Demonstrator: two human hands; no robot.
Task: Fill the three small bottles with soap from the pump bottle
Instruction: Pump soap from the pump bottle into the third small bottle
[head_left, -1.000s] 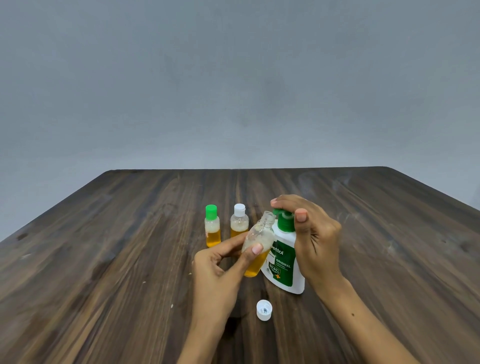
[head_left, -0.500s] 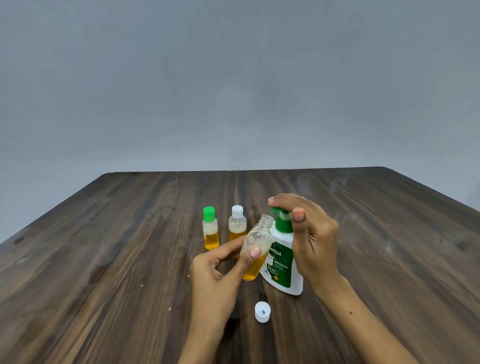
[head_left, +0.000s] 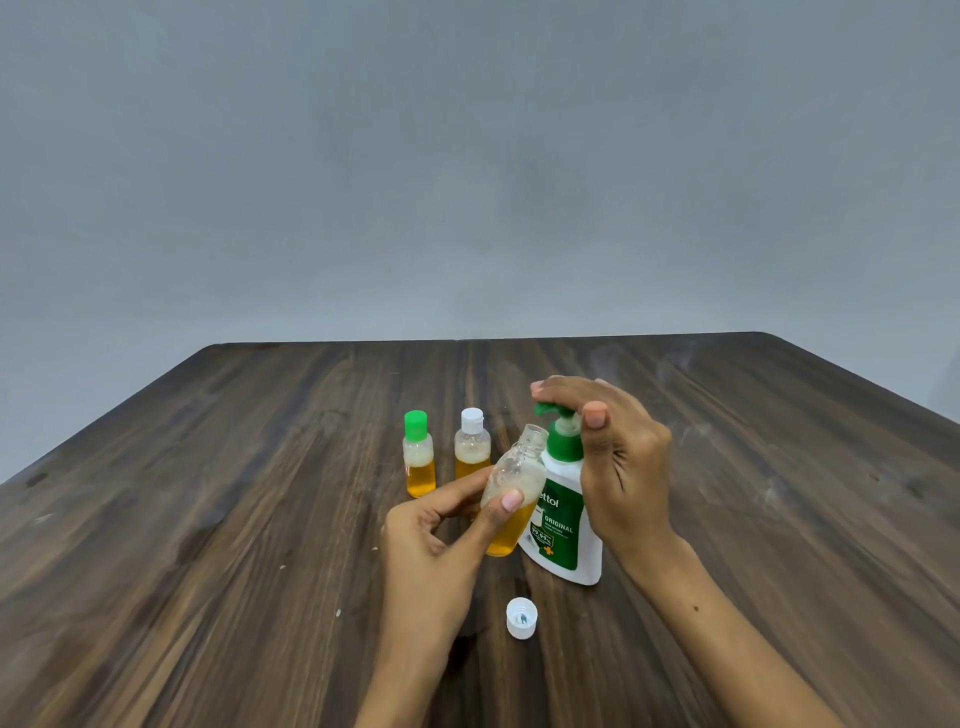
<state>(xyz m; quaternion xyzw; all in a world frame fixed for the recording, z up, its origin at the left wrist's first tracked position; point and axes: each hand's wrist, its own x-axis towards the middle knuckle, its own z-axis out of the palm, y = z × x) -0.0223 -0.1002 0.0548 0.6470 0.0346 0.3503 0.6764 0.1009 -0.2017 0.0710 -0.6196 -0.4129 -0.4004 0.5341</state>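
Observation:
My left hand pinches a small uncapped bottle, tilted right, its mouth just under the green nozzle. It holds amber soap with foam above. The white pump bottle with a green label stands right of it. My right hand lays its fingers flat across the top of the green pump head, thumb beside the collar. Behind stand two capped small bottles with amber soap: a green-capped one and a white-capped one.
A loose white cap lies open side up on the dark wooden table, just in front of the pump bottle. A plain grey wall rises behind the table's far edge.
The pump head has risen under my right fingers, and a pale stem now shows above the collar. My left hand keeps the small bottle under the nozzle.

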